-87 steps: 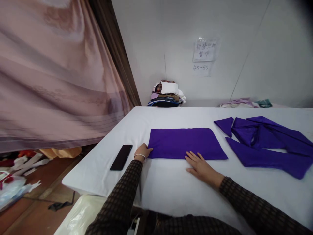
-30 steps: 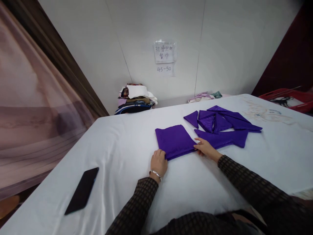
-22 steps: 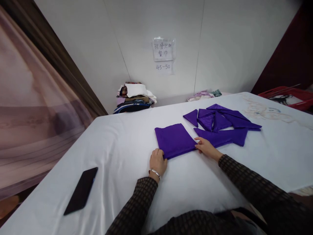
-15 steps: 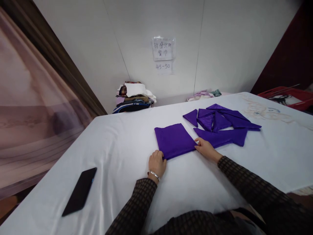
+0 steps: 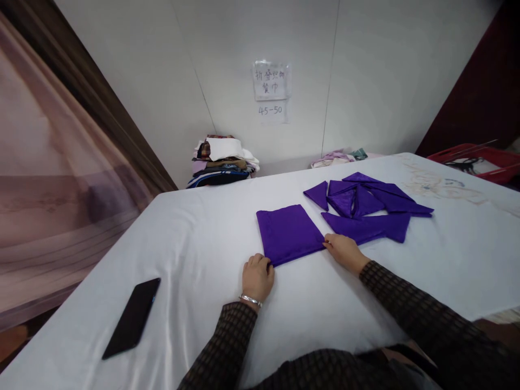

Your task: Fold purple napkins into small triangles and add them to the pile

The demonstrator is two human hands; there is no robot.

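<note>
A purple cloth napkin (image 5: 290,233), folded into a flat square, lies on the white-covered table (image 5: 195,244) in front of me. At its near left corner my left hand (image 5: 259,276) is closed, fingertips gripping the cloth edge. My right hand (image 5: 344,251) pinches the near right corner between thumb and fingers. Just beyond that hand lies another purple napkin (image 5: 368,227), folded long with a pointed left end. Behind it are several purple folded pieces (image 5: 368,195), some triangular, partly overlapping.
A black phone (image 5: 133,317) lies at the left of the table. Along the wall sit a pile of folded clothes (image 5: 223,162) and pinkish cloths (image 5: 333,157). A handwritten sign (image 5: 270,81) hangs above. A red basket (image 5: 493,170) stands at the far right; a curtain (image 5: 60,189) hangs left.
My left hand has shifted slightly left and toward me at the corner. My right hand's index finger has come down, closing the pinch. The napkin has hardly moved.
</note>
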